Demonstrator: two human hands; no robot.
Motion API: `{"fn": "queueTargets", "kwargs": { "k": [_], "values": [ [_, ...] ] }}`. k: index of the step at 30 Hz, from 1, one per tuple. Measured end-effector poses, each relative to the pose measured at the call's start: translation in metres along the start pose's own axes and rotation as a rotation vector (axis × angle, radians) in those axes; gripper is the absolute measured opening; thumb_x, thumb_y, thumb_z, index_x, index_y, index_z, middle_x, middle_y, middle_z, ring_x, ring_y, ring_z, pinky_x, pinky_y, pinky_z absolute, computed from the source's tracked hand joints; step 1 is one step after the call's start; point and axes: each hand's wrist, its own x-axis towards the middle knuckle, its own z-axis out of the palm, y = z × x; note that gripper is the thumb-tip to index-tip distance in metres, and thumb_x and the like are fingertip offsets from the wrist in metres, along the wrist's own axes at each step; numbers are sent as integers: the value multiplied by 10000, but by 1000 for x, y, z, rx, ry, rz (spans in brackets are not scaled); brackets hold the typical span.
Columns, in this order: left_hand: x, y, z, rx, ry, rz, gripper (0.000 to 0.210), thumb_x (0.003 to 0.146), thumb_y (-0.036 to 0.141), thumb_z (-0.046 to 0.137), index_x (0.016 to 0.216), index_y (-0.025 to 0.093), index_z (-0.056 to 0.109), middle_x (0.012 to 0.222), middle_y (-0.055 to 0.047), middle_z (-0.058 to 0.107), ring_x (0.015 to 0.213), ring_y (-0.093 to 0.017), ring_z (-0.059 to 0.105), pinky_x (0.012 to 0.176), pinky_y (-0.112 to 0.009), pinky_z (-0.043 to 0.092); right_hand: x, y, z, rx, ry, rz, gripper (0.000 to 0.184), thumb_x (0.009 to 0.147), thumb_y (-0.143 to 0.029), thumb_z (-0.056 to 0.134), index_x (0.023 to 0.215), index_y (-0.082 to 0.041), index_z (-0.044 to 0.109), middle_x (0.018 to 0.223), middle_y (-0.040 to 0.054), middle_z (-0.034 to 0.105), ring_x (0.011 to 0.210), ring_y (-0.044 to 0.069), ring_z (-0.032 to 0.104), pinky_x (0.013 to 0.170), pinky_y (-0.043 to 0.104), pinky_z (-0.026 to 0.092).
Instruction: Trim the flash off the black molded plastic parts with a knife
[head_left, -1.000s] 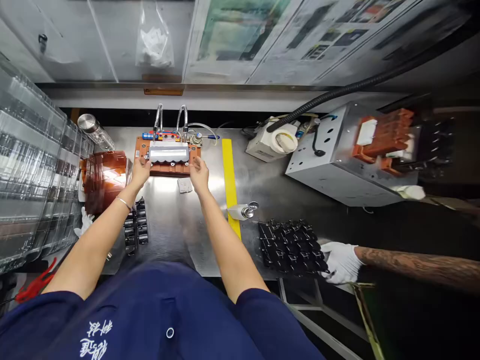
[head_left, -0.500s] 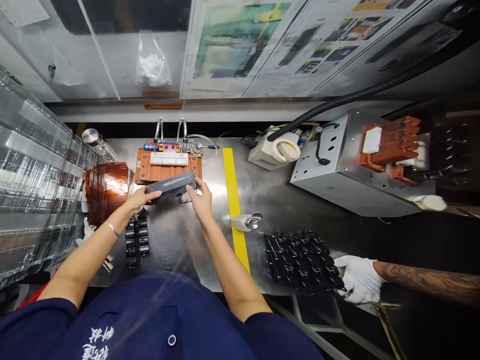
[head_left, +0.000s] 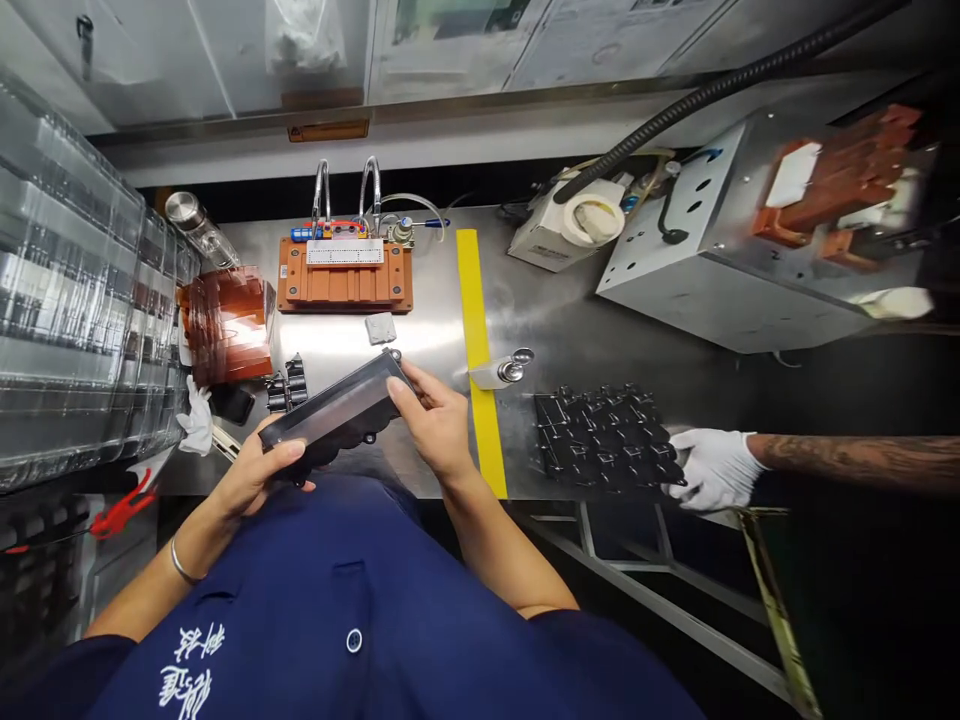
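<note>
A long black plastic part with a smooth, shiny upper face and rounded lobes along its near side is held up in front of my chest, tilted with its right end farther away. My left hand grips its left end, thumb lying on the upper face. On the right end, my right hand clasps it with the thumb on top and fingers beneath. Beyond it stands an orange-brown fixture with a white perforated strip and two curved metal hoses. A small grey folded cloth lies between them.
Black moulded parts lie partly behind the held part. Orange sheets and stacked clear trays stand left. Right of the yellow tape are a dispenser bottle, more black parts, a metal box and another person's gloved hand.
Both my hands have brought the black part back from the fixture towards my chest. Its shiny face now shows more. The view has tipped downward.
</note>
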Motion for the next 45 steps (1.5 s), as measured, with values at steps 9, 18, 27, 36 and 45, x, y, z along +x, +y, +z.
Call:
{"fn": "queueTargets", "kwargs": {
  "k": [9,18,27,36,45],
  "values": [
    [-24,-18,-3,-32,2,36,515,638,419,748,1050,161,577,997,-139,710,836,-312,705,552,-361,577,-21,-11,0,-75,-27,-47,415,768,-512,632,1094,-268,713,904,8,740,815,209,683,715,362,593],
    [-34,-23,-1,-50,-16,28,520,694,454,710,1115,178,580,1015,-133,713,837,-303,705,539,-335,563,-28,-6,0,-79,-93,17,509,739,-544,643,1133,-224,690,901,14,722,696,178,638,582,318,565],
    [-22,-28,-9,125,-416,97,560,606,467,766,1031,119,659,1036,-128,693,992,-300,632,791,-347,514,3,4,5,90,52,-89,345,756,-505,645,897,-191,669,842,22,689,744,135,613,695,269,506],
    [2,-11,38,6,-149,163,543,614,350,763,1076,140,568,1063,-122,665,869,-241,664,612,-299,553,30,-31,43,15,-563,-2,446,670,-601,683,640,-158,636,592,-13,579,556,92,476,509,224,376],
    [-12,-21,39,-21,-59,197,500,649,351,760,1054,153,543,1057,-101,663,905,-251,662,615,-312,567,22,-35,51,3,-662,57,446,707,-591,652,669,-146,655,573,-17,558,525,78,447,473,208,340]
  ]
}}
